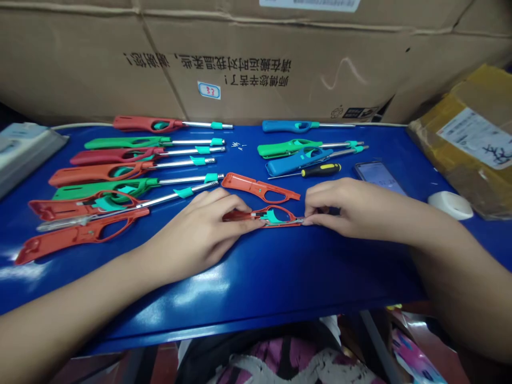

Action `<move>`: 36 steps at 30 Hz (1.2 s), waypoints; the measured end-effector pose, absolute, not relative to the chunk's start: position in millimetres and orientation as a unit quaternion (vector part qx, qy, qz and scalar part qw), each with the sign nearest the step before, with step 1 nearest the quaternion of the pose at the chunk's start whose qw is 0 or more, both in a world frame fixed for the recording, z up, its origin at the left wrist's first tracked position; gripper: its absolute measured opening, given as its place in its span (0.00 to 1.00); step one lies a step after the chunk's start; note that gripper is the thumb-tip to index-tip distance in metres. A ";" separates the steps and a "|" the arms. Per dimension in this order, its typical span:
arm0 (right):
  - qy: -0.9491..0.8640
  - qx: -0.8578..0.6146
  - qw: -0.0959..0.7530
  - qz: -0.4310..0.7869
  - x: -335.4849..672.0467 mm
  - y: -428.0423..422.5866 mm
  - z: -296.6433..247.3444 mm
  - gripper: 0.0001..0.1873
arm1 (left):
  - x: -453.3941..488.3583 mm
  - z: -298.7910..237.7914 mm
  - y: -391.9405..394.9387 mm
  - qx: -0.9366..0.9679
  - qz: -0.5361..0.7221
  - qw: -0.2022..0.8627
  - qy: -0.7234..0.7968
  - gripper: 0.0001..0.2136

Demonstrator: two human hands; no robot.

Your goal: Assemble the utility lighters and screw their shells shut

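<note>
An opened orange-red gas lighter (276, 216) of the long-nosed kind lies before me, its turquoise trigger showing inside the shell half. My left hand (212, 226) grips its handle end, the fingers covering much of it. At the front end, my right hand (332, 208) pinches the narrow tip between thumb and fingers; the metal part there is mostly hidden. Just above lies a loose orange shell half (260, 188). To the left of my left hand sits another opened orange lighter (84, 207) with its tube, beside a separate shell half (82, 234).
Several assembled lighters (116, 156) lie in a row at the left, with a few more, including a blue lighter (298, 160), at the back right. A screwdriver (320, 170), a phone (380, 176) and a white mouse-like object (450, 205) are nearby. A cardboard box (240, 37) stands behind.
</note>
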State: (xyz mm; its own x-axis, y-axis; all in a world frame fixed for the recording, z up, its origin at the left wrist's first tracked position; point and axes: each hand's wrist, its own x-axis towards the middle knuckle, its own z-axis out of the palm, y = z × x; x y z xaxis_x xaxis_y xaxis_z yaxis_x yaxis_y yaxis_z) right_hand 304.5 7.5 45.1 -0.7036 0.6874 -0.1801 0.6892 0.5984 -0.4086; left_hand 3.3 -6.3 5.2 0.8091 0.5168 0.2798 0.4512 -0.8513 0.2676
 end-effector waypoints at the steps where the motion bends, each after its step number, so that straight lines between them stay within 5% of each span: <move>1: 0.895 0.385 0.002 -0.226 304.0 7.0 45.2 0.07 | 3.1 4.8 -6.2 0.946 0.176 0.094 0.255 0.15; 12: 0.885 0.426 0.022 -0.184 309.8 6.2 46.6 0.09 | 0.2 5.2 -3.3 0.948 0.184 0.066 0.253 0.18; 20: 0.901 0.387 0.012 -0.197 314.8 8.9 46.6 0.11 | -13.5 30.9 1.1 0.962 0.136 -0.057 0.228 0.09; 36: 0.905 0.388 0.015 -0.177 315.1 8.1 46.0 0.10 | -11.1 21.7 2.5 0.945 0.161 0.060 0.280 0.09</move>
State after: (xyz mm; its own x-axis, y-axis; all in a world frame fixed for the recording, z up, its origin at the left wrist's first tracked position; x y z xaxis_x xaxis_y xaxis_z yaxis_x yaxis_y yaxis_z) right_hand 315.1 8.1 46.0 -0.6991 0.6958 -0.1647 0.7066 0.6369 -0.3083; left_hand -11.1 2.5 21.7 0.7917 0.5475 0.2709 0.5089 -0.8365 0.2031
